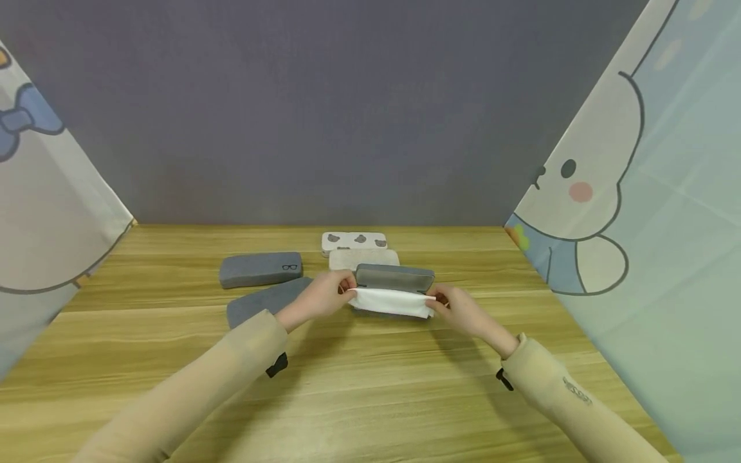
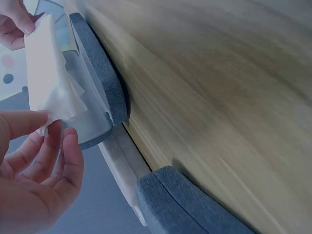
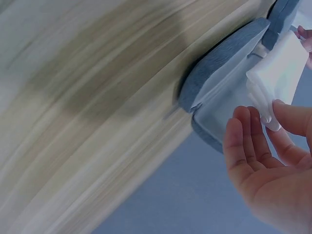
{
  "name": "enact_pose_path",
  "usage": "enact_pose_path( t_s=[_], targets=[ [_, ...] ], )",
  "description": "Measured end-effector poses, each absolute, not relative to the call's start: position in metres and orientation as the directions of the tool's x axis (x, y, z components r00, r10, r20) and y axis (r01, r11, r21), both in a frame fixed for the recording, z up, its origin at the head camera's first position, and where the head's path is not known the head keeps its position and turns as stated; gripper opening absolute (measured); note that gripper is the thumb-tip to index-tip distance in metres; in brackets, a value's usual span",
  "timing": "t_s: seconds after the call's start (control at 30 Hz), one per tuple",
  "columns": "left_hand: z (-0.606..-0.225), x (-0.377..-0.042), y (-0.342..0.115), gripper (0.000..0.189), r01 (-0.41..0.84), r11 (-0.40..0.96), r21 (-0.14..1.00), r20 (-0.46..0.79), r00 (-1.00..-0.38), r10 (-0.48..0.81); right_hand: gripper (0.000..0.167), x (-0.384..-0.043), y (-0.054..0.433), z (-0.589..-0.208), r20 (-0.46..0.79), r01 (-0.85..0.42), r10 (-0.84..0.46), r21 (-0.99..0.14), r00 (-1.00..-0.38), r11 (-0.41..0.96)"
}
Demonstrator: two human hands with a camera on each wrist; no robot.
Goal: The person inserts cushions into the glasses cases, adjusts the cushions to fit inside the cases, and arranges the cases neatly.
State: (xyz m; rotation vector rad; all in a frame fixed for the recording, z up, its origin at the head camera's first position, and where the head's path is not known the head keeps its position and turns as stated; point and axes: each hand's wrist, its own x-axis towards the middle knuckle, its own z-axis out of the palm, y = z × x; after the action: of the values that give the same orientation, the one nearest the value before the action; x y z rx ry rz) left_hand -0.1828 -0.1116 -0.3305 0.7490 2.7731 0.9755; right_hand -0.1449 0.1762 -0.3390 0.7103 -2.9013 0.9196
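Note:
A folded white cloth (image 1: 392, 302) is stretched between both hands, over an open grey-blue glasses case (image 1: 395, 278) whose lid stands up behind it. My left hand (image 1: 327, 292) pinches the cloth's left end between thumb and fingers. At the other end, my right hand (image 1: 461, 311) pinches it the same way. In the left wrist view the layered folds of the cloth (image 2: 51, 73) hang loose along one edge. The right wrist view shows the case (image 3: 224, 68) open beside the cloth, its smooth grey lining visible; the cloth hides part of the inside.
Left of the open case lie two closed grey-blue glasses cases, one with a glasses print (image 1: 260, 269), the other (image 1: 263, 302) partly behind the left hand. Behind it are a cream case (image 1: 363, 258) and a white patterned case (image 1: 354, 242). A grey wall (image 1: 324, 128) borders the wooden table (image 1: 370, 399).

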Motion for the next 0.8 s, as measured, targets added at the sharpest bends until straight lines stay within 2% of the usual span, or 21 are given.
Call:
enact_pose_path(
  t_s=[0.57,0.8],
  targets=[
    [-0.353,-0.201,-0.095,0.006,0.365,0.667,0.649,0.069,-0.902,0.427,0.015,-0.168,0.177,-0.362,0.120,-0.322,-0.309,-0.549,-0.944,0.771],
    [-0.360,-0.200,-0.090,0.007,0.315,0.685,0.657,0.039,-0.922,0.386,0.019,-0.168,0.177,-0.366,0.195,-0.395,-0.348,-0.564,-0.917,0.725]
  ],
)
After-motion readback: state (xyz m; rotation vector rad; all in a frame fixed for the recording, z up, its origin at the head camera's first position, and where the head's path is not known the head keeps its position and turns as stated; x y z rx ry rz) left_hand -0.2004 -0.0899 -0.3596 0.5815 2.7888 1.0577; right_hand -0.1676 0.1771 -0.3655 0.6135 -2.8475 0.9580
